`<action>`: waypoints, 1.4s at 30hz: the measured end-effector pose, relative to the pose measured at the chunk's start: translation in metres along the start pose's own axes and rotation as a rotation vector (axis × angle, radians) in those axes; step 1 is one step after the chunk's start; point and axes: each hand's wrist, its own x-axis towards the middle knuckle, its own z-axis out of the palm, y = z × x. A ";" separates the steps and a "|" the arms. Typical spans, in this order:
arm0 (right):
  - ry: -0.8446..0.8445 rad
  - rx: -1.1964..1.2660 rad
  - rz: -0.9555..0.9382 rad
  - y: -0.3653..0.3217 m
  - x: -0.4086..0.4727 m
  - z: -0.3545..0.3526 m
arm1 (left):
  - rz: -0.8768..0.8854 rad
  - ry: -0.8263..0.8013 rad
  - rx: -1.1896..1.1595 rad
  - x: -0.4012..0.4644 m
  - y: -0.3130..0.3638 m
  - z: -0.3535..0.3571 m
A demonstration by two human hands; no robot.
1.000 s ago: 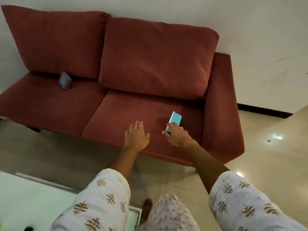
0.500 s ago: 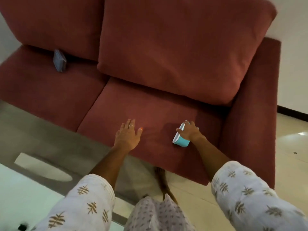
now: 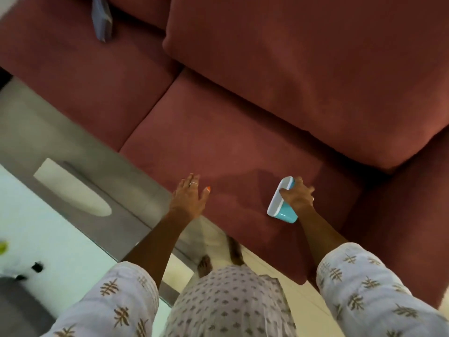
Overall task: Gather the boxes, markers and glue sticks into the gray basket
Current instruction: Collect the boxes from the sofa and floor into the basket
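Observation:
My right hand [image 3: 297, 195] grips a small turquoise and white box [image 3: 281, 202], held on edge just above the right seat cushion of the red sofa [image 3: 218, 132]. My left hand [image 3: 189, 198] hovers with its fingers spread over the front edge of the same cushion and holds nothing. A second box, grey-blue [image 3: 101, 19], leans against the back cushion on the left seat at the top of the view. At the bottom left corner a dark grey rounded shape [image 3: 17, 305] shows, possibly the gray basket; it is too cut off to tell.
A glass-topped table [image 3: 60, 239] stands at the lower left, with small dark items [image 3: 37, 266] and a yellow-green blur [image 3: 3, 248] near its edge. My bare feet [image 3: 205, 265] stand on the tiled floor between table and sofa. The sofa's right armrest [image 3: 401, 215] rises beside my right hand.
My right hand has closed on the turquoise box and lifted it off the cushion, turning it on edge. The view has tilted down and moved closer to the sofa.

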 end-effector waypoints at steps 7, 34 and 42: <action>-0.055 -0.039 -0.290 -0.078 -0.025 -0.010 | -0.108 0.124 -0.165 -0.018 -0.033 -0.035; -0.625 -0.787 -1.158 -0.360 -0.341 0.345 | -1.073 0.566 -0.837 -0.220 -0.377 -0.053; -0.765 -1.066 -1.219 -0.379 -0.424 0.460 | -1.366 0.674 -1.050 -0.259 -0.418 -0.036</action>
